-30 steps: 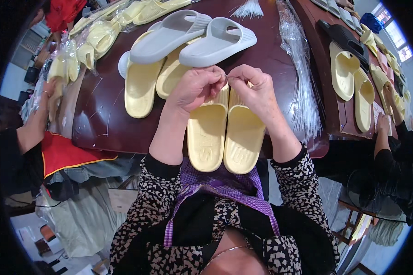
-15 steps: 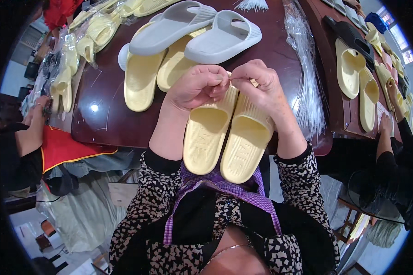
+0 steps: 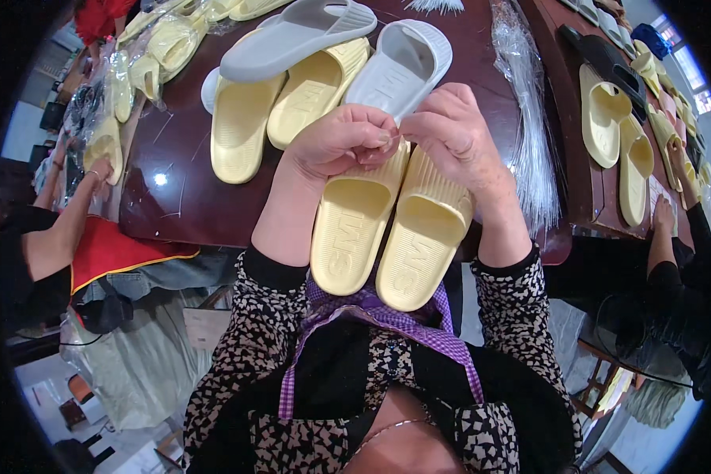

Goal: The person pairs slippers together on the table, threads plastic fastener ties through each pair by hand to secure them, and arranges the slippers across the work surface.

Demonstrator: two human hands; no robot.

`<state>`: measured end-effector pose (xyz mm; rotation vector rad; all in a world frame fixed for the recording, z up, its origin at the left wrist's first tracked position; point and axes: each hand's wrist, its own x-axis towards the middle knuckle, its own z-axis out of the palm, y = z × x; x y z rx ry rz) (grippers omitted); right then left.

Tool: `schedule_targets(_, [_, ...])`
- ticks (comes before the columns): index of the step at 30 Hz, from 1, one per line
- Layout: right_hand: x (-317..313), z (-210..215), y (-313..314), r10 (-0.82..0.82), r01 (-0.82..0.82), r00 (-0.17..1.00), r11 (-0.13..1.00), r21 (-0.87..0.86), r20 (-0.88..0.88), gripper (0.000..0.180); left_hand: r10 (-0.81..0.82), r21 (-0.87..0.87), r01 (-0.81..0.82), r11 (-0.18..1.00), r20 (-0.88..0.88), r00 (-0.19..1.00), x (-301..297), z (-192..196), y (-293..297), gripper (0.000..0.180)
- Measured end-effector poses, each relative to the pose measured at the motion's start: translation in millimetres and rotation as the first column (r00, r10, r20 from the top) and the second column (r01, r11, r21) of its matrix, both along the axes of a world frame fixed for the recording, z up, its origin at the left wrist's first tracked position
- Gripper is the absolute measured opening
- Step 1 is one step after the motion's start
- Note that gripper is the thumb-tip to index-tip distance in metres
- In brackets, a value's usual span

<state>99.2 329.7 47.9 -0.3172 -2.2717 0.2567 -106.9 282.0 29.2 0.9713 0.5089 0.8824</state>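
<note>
A pair of pale yellow slide sandals hangs side by side at the table's front edge, heels toward me. My left hand and my right hand meet above their straps, fingertips pinched together. A thin, pale strand seems to run between them, mostly hidden by the fingers. Just beyond my hands a grey slide lies with its insole showing. To its left, another grey slide rests across two yellow slides.
A bundle of clear thin plastic strands lies along the right of the dark red table. Bagged yellow slides cover the far left. More slides sit on the right-hand table. Other people's hands work at both sides.
The nearer grey slide has turned, and its insole now faces me. My pinched hands stay together over the yellow pair. At left, another person's hand has reached onto a yellow slide.
</note>
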Motion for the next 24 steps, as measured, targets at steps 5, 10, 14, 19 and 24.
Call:
schedule_targets(5, [4, 4, -1, -0.031, 0.029, 0.999, 0.999, 0.037, 0.037, 0.016, 0.008, 0.028, -0.009, 1.000, 0.020, 1.000, 1, -3, -1, 0.012])
schedule_targets(10, [5, 2, 2, -0.023, 0.023, 1.000, 0.999, -0.047, 0.009, 0.017, 0.097, 0.002, -0.097, 0.995, 0.039, 0.995, 5, 5, -7, 0.009])
schedule_targets(14, [6, 1, 3, -0.027, 0.025, 0.999, 0.996, -0.086, -0.019, 0.016, 0.205, 0.084, -0.203, 0.975, -0.015, 0.979, 8, 2, -7, 0.010])
schedule_targets(19, [6, 4, 1, -0.041, 0.041, 0.999, 0.994, -0.097, 0.002, 0.016, 0.330, 0.113, -0.320, 0.941, -0.084, 0.940, 12, 3, -9, 0.011])
schedule_targets(24, [2, 1, -2, -0.106, 0.091, 0.993, 0.967, -0.237, -0.051, 0.013, 0.386, 0.161, -0.359, 0.919, -0.186, 0.904, 14, 5, -9, 0.013])
